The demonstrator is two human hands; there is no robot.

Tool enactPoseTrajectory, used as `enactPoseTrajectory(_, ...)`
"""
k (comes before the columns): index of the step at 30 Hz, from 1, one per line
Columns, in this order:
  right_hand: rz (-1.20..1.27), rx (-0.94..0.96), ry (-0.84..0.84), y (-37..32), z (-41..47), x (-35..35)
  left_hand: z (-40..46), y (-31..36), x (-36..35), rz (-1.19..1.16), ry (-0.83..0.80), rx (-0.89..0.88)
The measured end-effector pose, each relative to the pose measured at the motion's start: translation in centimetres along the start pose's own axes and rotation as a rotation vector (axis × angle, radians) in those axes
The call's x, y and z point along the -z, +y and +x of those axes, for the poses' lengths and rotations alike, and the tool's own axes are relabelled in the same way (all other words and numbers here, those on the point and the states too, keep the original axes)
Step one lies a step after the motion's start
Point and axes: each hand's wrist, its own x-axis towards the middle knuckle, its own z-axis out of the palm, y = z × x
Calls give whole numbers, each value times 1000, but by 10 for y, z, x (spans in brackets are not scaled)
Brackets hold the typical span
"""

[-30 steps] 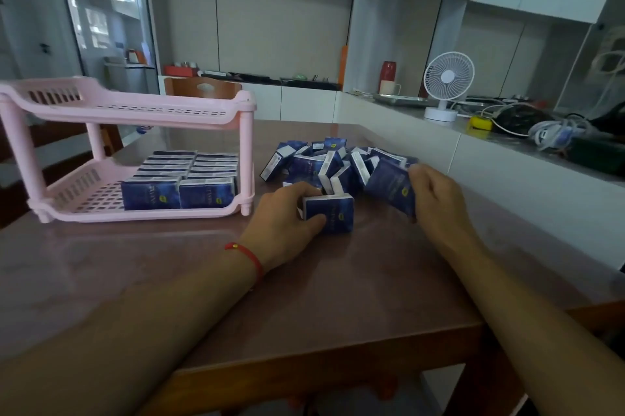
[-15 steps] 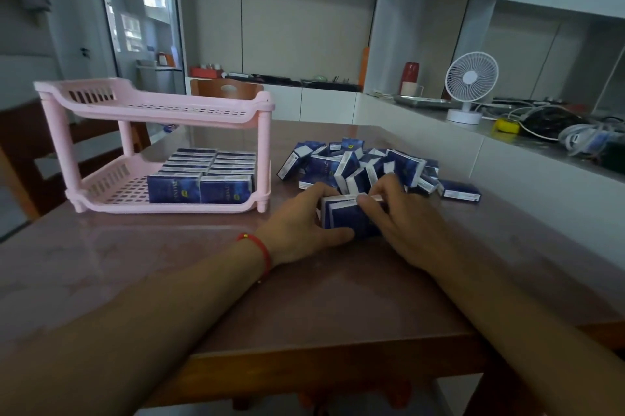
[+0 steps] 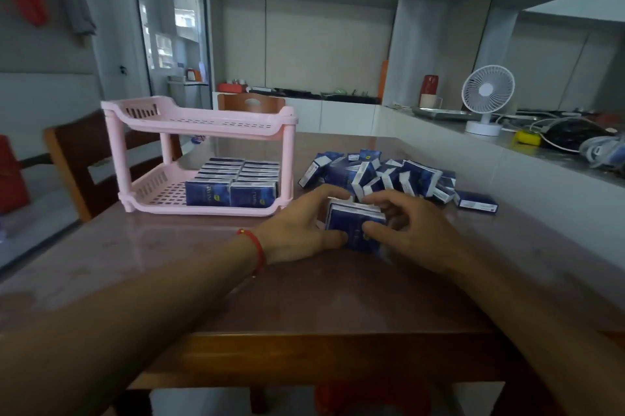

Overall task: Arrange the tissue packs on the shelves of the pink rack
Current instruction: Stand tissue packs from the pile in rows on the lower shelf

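Now tissue packs [image 3: 355,219] btwn both hands

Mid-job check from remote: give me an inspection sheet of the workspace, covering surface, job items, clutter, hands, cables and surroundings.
Surface: glossy brown table, wooden front edge.
Job's things: pink rack with two shelves; lower shelf holds two rows of tissue packs at its right end; nothing seen on the top shelf. Loose pile of packs to the right of the rack; one stray pack beside it.
Clutter: nothing seen on the table besides the packs.
Hands: left hand and right hand share a grip on a small stack of packs in front of the pile.
Cables: white leads tangled on the counter at right.
Surroundings: white desk fan, red cup, wooden chairs behind the table.
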Motion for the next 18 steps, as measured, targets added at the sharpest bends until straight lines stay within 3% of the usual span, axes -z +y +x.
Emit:
enactPoseTrajectory(5, 235, -9, -85, -46, -3, -22, -51, 1, 39, -104, 2, -19)
enactPoseTrajectory(12, 341, 38, -128, -110, 36, -72, -100, -17, 103, -74, 219, 23)
enactPoseTrajectory(14, 367, 33, -121, -125, 54, -86, -109, -24, 124, -4, 392, 22)
enactPoseTrajectory(18, 419, -5, -101, -154, 86, -108, -111, -59, 170, 214, 1066, 211)
